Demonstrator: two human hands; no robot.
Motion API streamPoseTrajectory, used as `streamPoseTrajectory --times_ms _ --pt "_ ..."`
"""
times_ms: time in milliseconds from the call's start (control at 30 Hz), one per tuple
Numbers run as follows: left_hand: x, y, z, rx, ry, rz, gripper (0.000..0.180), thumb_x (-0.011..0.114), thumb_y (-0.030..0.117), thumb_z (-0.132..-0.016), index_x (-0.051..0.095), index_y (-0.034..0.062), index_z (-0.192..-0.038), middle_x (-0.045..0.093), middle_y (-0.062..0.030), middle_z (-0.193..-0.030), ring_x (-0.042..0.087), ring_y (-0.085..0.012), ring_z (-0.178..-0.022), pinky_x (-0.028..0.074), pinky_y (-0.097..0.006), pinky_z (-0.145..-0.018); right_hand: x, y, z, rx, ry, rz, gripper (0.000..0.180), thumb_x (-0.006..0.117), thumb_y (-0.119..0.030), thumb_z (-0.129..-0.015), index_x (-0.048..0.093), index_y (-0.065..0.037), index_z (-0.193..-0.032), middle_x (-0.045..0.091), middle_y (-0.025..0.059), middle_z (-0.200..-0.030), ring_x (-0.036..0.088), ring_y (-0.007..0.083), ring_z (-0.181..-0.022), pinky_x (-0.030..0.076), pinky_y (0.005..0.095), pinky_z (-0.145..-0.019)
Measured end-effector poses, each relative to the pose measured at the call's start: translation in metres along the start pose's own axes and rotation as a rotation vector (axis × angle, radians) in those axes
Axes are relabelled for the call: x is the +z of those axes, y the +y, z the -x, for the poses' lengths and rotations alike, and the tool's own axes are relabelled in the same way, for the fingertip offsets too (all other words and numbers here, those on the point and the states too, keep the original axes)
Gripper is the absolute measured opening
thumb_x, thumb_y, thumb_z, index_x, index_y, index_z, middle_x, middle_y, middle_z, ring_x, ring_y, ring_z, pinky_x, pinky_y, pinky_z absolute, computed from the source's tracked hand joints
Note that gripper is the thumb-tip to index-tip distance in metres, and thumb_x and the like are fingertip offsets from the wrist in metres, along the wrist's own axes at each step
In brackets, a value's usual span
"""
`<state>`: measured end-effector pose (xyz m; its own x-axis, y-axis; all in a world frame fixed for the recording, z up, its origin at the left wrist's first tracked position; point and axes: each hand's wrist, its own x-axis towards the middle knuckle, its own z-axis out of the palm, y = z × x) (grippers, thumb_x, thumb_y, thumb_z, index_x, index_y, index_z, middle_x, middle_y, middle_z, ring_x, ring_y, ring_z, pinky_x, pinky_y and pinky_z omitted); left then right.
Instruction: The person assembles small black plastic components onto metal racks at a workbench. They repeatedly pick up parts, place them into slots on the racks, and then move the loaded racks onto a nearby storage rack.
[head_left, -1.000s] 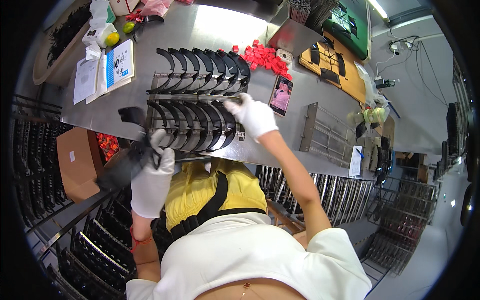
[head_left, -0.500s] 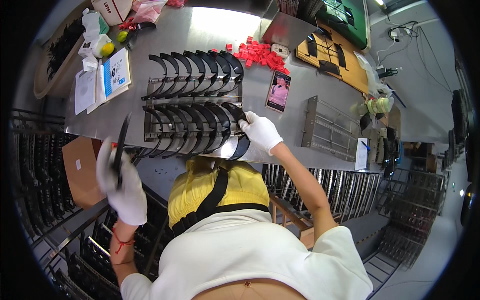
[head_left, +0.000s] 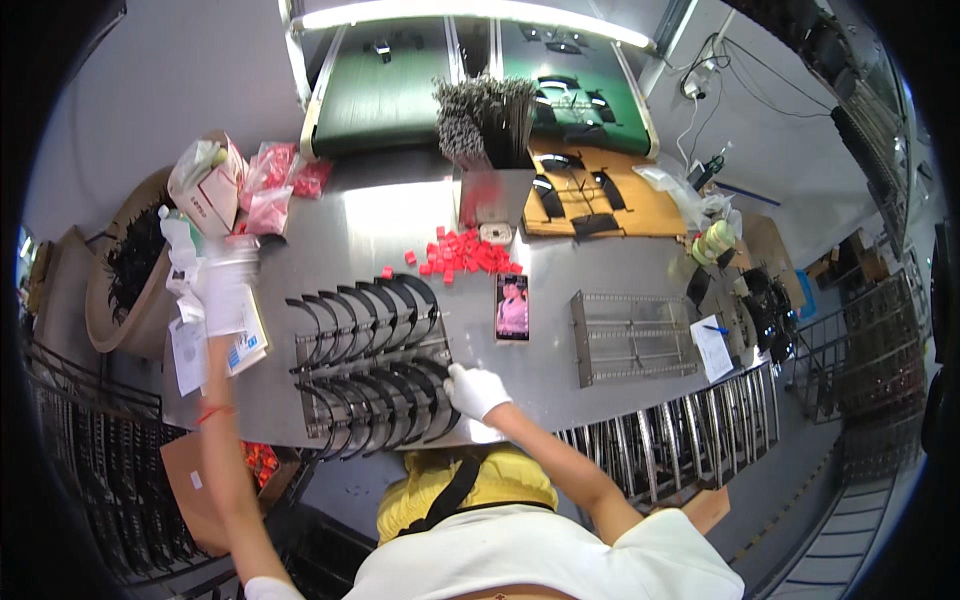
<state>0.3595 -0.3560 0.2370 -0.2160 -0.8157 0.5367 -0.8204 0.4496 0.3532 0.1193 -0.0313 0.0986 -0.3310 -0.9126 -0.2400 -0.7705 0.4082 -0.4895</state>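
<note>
A wire rack [head_left: 330,362] on the steel table [head_left: 610,275] holds two rows of black curved pieces [head_left: 385,300]. My right hand [head_left: 475,390], in a white glove, rests curled on the rack's right end, against the front row of pieces. My left hand [head_left: 225,285], also gloved, is stretched out far to the left above some papers [head_left: 190,355], beside a round basket [head_left: 105,300] full of black pieces. The glove is blurred and I see nothing in it.
Small red blocks [head_left: 465,250] and a phone [head_left: 512,307] lie behind the rack. An empty wire rack [head_left: 630,335] sits to the right. A metal bin of thin rods [head_left: 495,150], bags of red parts [head_left: 270,185] and a cardboard sheet [head_left: 640,215] stand at the back.
My left hand held a black curved piece low at the left and has swung up over the table's left end. My right hand has stayed on the rack.
</note>
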Motion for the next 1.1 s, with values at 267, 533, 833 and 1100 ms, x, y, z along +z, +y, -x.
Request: streamPoseTrajectory --times_ms 267,533,833,1100 --pt "0.137 0.286 -0.074 0.099 -0.214 0.593 0.051 0.058 0.035 -0.093 0.057 0.0034 -0.133 0.063 -0.0242 -0.124 0.061 -0.0375 -0.114 0.048 -0.043 -0.097 0.002 0.038 0.015 -0.223 -0.009 0.036 0.039 0.04 -0.041 -0.102 0.06 -0.017 -0.126 0.068 0.0166 -0.117 0.068 0.0385 -0.098 0.053 0.0468 -0.086" --pt "0.204 0.359 -0.154 -0.066 -0.155 0.47 0.034 0.056 0.035 -0.095 0.067 0.0088 -0.114 0.069 -0.0197 -0.11 0.064 -0.0384 -0.104 0.05 -0.045 -0.089 -0.044 0.118 0.082 0.32 -0.013 -0.194 0.046 0.042 -0.048 -0.1 0.06 -0.017 -0.127 0.068 0.0157 -0.116 0.066 0.0389 -0.101 0.052 0.0472 -0.089" --pt "0.113 0.294 -0.163 -0.175 0.133 1.347 0.032 0.049 0.033 -0.102 0.055 0.0019 -0.097 0.06 -0.0083 -0.063 0.054 -0.0141 -0.048 0.041 -0.03 -0.045 -0.057 0.107 0.077 0.005 0.152 -0.127 0.032 0.057 -0.03 -0.096 0.063 -0.011 -0.12 0.07 0.0167 -0.107 0.067 0.0356 -0.098 0.054 0.0438 -0.086" --pt "-0.106 0.053 -0.024 -0.111 0.932 0.707 0.017 0.051 0.017 -0.095 0.054 0.0066 -0.082 0.05 -0.0021 -0.067 0.047 -0.0126 -0.056 0.036 -0.028 -0.048 -0.029 -0.006 0.001 -0.624 -0.141 -0.882 0.029 0.055 -0.021 -0.1 0.063 -0.002 -0.121 0.068 0.0125 -0.114 0.066 0.0255 -0.101 0.051 0.0357 -0.093"
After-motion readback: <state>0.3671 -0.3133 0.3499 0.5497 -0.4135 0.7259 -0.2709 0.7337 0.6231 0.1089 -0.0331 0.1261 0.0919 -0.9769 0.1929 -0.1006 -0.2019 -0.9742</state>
